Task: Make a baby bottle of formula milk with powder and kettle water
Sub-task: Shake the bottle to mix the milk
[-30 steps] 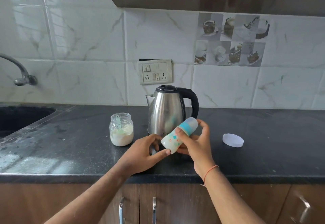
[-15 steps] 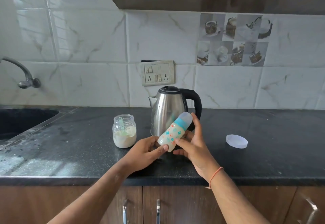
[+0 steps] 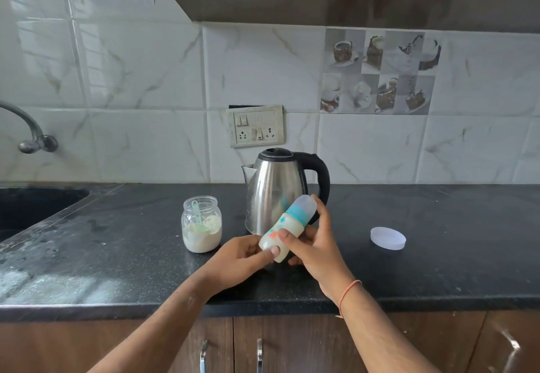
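Both hands hold a capped baby bottle (image 3: pixel 285 228) with a blue collar and milky contents, tilted with its cap up and to the right, just above the black counter (image 3: pixel 438 261). My left hand (image 3: pixel 242 261) pinches its base. My right hand (image 3: pixel 314 248) wraps its middle. Right behind the bottle stands a steel kettle (image 3: pixel 276 188) with a black handle, lid shut. To the left sits an open glass jar (image 3: pixel 201 228) of white powder with a pale green scoop inside.
A round white lid (image 3: pixel 388 238) lies on the counter to the right. A dark sink (image 3: pixel 32 209) and tap (image 3: pixel 32 135) are at far left. A switch and socket panel (image 3: pixel 256 125) is on the tiled wall behind the kettle. Cabinet doors with handles (image 3: pixel 230 352) run below the counter's front edge.
The bottle has tipped and shifted slightly between my hands, cap staying up and to the right; my right fingers have regripped its middle. Kettle, jar and lid have not moved.
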The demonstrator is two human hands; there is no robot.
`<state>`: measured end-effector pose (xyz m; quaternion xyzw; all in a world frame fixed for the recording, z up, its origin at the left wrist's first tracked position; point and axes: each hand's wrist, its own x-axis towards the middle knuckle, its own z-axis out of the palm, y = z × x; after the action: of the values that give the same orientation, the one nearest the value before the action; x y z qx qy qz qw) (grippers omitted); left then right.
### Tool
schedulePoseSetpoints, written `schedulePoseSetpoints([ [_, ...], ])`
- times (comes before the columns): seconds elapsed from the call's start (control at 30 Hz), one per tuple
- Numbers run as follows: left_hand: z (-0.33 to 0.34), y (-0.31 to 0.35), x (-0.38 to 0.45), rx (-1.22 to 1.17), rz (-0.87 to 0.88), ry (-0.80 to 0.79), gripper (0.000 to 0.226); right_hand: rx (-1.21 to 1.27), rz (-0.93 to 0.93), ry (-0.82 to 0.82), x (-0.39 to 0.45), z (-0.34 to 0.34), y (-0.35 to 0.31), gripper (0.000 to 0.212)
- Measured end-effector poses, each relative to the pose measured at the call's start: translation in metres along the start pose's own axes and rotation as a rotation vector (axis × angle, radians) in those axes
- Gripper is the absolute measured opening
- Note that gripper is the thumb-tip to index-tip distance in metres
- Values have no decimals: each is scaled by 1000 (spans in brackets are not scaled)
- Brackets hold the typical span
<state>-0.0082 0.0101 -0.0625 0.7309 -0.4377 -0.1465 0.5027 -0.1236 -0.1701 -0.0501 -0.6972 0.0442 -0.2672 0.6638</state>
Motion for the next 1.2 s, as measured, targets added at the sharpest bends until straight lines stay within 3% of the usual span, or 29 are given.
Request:
schedulePoseSetpoints([
  [0.1,3,4,3,46,-20,-8,34,-87,-3,43,-3,9,-4,96],
  [0.23,4,11,-2,12,-19,-10,39,-42,-8,3,-4,9,-6,91],
  [0.37,4,18,-7,-11,-53,-9,68,113,28,-92,-4,0,-5,78],
  [0.53,4,13,-5,21,-108,-53,104,216,35,-78,-5,-1,-6,81],
  [0.7,7,11,-5,10,-24,-66,70,67,3,49,-6,7,-8,83],
  [0.97,4,12,-5,-43,-46,-72,80,138,59,-168,-5,0,-6,99],
  [1.1,8,12,-2,22,-78,-33,78,244,86,-102,-5,1,-8,87],
  [1.2,8,7,0,25,-77,78,78,417,60,163,-5,-1,-10,76],
])
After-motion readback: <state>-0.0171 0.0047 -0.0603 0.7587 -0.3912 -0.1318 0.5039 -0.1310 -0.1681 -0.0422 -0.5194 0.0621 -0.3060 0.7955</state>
